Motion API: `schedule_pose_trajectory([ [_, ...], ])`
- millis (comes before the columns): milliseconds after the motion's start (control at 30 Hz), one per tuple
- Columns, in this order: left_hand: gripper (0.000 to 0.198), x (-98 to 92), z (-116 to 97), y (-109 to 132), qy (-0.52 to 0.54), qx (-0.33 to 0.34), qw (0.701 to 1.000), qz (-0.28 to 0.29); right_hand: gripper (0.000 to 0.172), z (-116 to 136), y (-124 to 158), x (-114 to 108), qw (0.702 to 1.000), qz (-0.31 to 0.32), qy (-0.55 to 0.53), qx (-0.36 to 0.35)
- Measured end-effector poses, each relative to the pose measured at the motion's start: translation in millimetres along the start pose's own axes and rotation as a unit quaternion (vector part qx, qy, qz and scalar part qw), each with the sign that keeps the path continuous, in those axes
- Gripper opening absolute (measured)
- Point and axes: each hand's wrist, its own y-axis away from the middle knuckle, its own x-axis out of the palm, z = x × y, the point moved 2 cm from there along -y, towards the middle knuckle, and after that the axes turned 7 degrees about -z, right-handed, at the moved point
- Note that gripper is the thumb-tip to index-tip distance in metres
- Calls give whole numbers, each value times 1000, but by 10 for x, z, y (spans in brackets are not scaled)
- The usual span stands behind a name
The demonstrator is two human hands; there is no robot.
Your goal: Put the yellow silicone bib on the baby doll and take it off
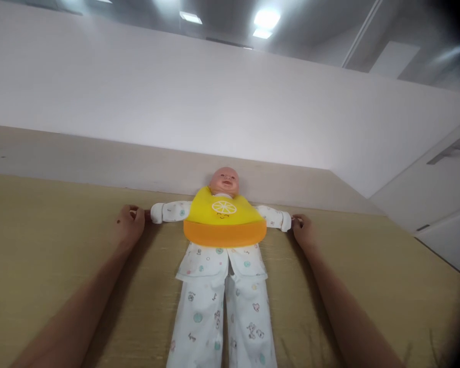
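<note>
A baby doll [229, 179] lies on its back on a wooden surface, arms stretched out to both sides. It wears a white printed top [206, 261], white printed trousers [199, 319] and a yellow bib [207, 209] with an orange pocket at its lower edge. At the end of the left-side sleeve [172, 211], the curled fingers of my left hand [132, 225] close around the doll's small hand, mostly hidden. My right hand [303, 232] pinches the doll's other hand just beyond the cuff of the right-side sleeve [278, 220]; my fingers cover it.
The wooden tabletop [61, 240] extends to both sides of the doll. Behind its head runs a pale ledge [99, 158] below a white wall panel [176, 97]. A white door with a metal handle [452, 148] is at the right, and ceiling lights [267, 19] show above.
</note>
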Motion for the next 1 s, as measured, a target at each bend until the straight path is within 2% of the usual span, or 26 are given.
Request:
schedule_pose_trajectory([
  [100,23,-107,-165,132,76,4,997,-18,40,-12,9,-19,999,-18,-24,19],
  [267,17,-180,-374,371,144,86,986,4,34,98,97,-116,995,-47,-84,22],
  [367,20,-135,-418,462,135,120,983,24,31,252,199,-159,994,-48,-100,-11],
  [500,30,-62,-464,536,106,189,976,33,31,455,351,-112,988,-30,-112,-97],
  [600,37,0,-465,566,91,200,972,85,29,543,461,-13,978,-19,-116,-169],
  [733,33,85,-456,620,106,205,954,190,25,620,610,113,964,21,-71,-254],
  [933,25,111,-538,720,79,296,924,228,31,740,717,179,940,127,16,-316],
  [1000,23,103,-557,731,73,305,921,231,32,760,710,186,933,148,24,-327],
])
